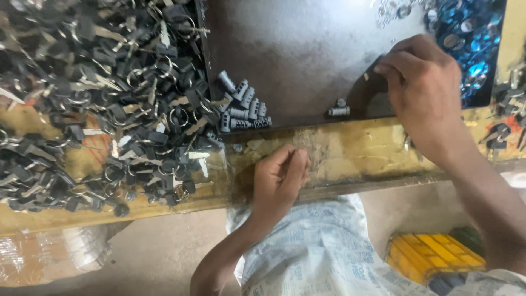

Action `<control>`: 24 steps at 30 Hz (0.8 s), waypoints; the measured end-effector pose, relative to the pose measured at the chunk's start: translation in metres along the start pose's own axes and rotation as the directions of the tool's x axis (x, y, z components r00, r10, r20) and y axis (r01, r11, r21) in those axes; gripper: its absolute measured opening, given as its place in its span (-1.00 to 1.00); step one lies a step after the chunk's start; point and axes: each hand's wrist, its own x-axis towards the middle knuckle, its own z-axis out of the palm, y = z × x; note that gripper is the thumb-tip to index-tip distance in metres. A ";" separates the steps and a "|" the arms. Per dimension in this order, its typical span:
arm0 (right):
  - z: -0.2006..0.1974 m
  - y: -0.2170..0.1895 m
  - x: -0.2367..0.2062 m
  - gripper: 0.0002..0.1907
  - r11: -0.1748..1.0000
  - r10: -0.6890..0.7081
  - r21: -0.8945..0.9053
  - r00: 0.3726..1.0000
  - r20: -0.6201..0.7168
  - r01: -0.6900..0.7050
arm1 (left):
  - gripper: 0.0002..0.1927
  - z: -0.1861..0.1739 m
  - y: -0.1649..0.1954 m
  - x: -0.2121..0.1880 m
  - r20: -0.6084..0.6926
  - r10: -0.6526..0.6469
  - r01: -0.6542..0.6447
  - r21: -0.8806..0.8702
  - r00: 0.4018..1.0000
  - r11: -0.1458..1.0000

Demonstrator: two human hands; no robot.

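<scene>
My left hand (279, 181) rests at the front edge of the worn yellow bench (356, 153), fingers curled together; I cannot tell if something small is pinched in them. My right hand (424, 90) reaches over the dark metal tray (307, 49), fingertips bent down near its right part, nothing visibly held. A single grey lock cylinder (339, 108) lies on the tray just left of that hand. A cluster of several grey lock cylinders (241, 107) sits at the tray's front left corner.
A big heap of black-headed keys on rings (109, 98) covers the bench's left side. Shiny blue and silver round parts (466, 33) fill the tray's far right corner. A few more keys (498, 134) lie at the right. A yellow crate (433, 255) stands below on the floor.
</scene>
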 end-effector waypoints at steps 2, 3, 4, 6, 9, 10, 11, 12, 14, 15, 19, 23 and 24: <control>0.004 0.014 -0.005 -0.97 1.000 -0.023 0.010 1.000 0.003 0.023 | -0.69 0.001 0.001 0.002 0.000 0.016 -0.016 0.029 1.000 0.999; 0.006 0.020 -0.008 -0.97 0.999 -0.037 0.021 0.999 0.011 0.036 | -0.68 0.001 0.001 0.002 0.001 0.016 -0.016 0.027 1.000 1.000; 0.008 0.024 -0.011 -0.99 0.999 -0.036 0.028 0.999 0.023 0.035 | -0.67 0.000 0.001 0.001 0.003 0.009 -0.009 0.027 1.000 1.000; 0.010 0.031 -0.014 -0.93 0.999 -0.025 0.029 0.999 0.036 0.024 | -0.67 0.000 0.001 0.001 0.001 0.010 -0.010 0.010 1.000 1.000; 0.012 0.033 -0.011 -0.93 0.997 0.007 0.073 0.999 0.049 -0.011 | -0.68 0.002 0.001 -0.001 -0.012 0.021 -0.021 -0.006 1.000 1.000; 0.012 0.033 -0.009 -0.94 0.995 -0.004 0.097 0.998 0.058 -0.002 | -0.69 0.002 0.002 -0.001 -0.015 0.027 -0.027 -0.006 1.000 1.000; 0.011 0.034 -0.007 -0.94 0.993 -0.015 0.120 0.998 0.063 0.008 | -0.69 0.003 0.002 -0.001 -0.004 0.009 -0.009 0.004 1.000 1.000; 0.011 0.034 -0.006 -0.94 0.991 -0.031 0.130 0.997 0.075 0.021 | -0.70 0.003 0.003 -0.001 0.006 -0.003 0.002 0.013 1.000 1.000; 0.007 0.034 -0.006 -0.91 0.989 -0.060 0.142 0.992 0.113 0.044 | -0.70 0.003 0.004 0.000 0.013 -0.009 0.009 0.033 1.000 0.999; 0.004 0.034 -0.007 -0.89 0.988 -0.067 0.145 0.988 0.140 0.046 | -0.70 0.004 0.005 -0.001 0.018 -0.012 0.012 0.046 1.000 0.999; -0.014 0.035 -0.011 -0.93 0.984 0.016 0.175 0.998 0.062 -0.027 | -0.68 0.003 0.004 -0.001 0.029 0.031 -0.033 0.074 0.999 0.997; -0.028 0.038 -0.008 -0.89 0.998 0.027 0.063 0.999 0.047 -0.030 | -0.69 0.004 0.003 0.000 0.017 -0.013 0.011 0.074 1.000 0.997; -0.029 0.039 -0.006 -0.89 0.997 0.019 0.073 0.999 0.051 -0.023 | -0.68 0.004 0.002 0.000 0.022 -0.009 0.007 0.097 1.000 0.995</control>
